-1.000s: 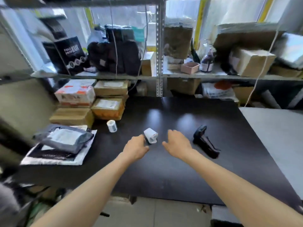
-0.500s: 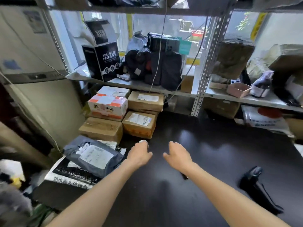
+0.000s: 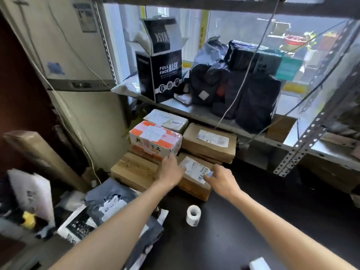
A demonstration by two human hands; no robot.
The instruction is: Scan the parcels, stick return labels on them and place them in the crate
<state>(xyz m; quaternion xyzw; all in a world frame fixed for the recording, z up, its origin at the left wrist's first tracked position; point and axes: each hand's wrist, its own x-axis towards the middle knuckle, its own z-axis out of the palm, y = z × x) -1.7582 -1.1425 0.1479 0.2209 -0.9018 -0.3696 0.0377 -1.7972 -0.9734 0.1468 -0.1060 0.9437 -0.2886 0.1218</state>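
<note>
The black desk [image 3: 243, 221] fills the view from three o'clock round to six. Over its far edge, from twelve to three o'clock, runs a grey metal shelf [image 3: 194, 112] on perforated uprights. A pale fridge [image 3: 87, 117] stands at nine to ten o'clock, just beside the shelf's left end.

On the shelf at one o'clock sit several dark bags [image 3: 243, 98], touching one another. At their eleven o'clock stands a black mask box [image 3: 161, 75], upright with its top flap open.

Under the shelf, at the desk's far left corner, the parcels are stacked together. An orange-and-white box [image 3: 155, 141] lies on top at the left. A white box [image 3: 167, 118] sits behind it at twelve o'clock, and a flat brown box [image 3: 210, 147] with a white label is at its three o'clock. A plain brown box [image 3: 134, 170] lies at the stack's seven o'clock.

At eight o'clock of the view a grey mailer bag [image 3: 111, 199] lies on top of other flat bags at the desk's left edge.

The labelled parcel [image 3: 194, 187] is the nearest box of the stack. It lies flat on the desk at the middle of the view, touching the plain brown box on its left.

The left hand [image 3: 171, 173] reaches over this parcel's left edge. Its fingertips are hidden, so I cannot tell whether its grip has closed.

The right hand [image 3: 223, 181] is at the parcel's right end. Its grip is loose, with bent fingers touching the white label and holding nothing.

A label roll [image 3: 193, 215] stands on end on the desk at the parcel's six o'clock, apart from it and between the two forearms.
</note>
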